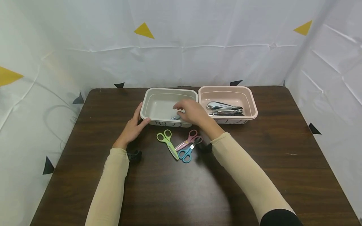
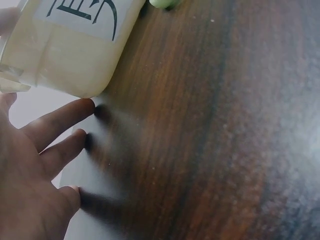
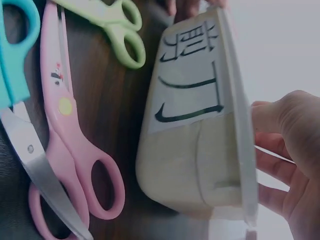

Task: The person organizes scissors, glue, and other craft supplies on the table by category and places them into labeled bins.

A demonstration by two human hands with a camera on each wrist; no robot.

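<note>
The left hand (image 1: pixel 131 129) lies spread against the grey bin (image 1: pixel 158 105) at mid-frame — probably steadying it. The right hand (image 1: pixel 193 111) reaches inside by a small bluish thing (image 1: pixel 175 118); whether it pinches that, I cannot tell. Scissors (image 1: pixel 170 145) lie just below, seemingly for easy reach.

Glare whitens the dark table (image 1: pixel 175 194) (wrist views look hazier), with soft shadows.

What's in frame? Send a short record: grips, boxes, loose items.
left grip: against gray box, left end
right grip: over gray box, by small bluish item; hold unclear
pink box: right of gray box; contains box cutters
table: green scissors, pink scissors, blue scissors, near side of gray box
overlap: blue scissors lie across pink scissors
</note>
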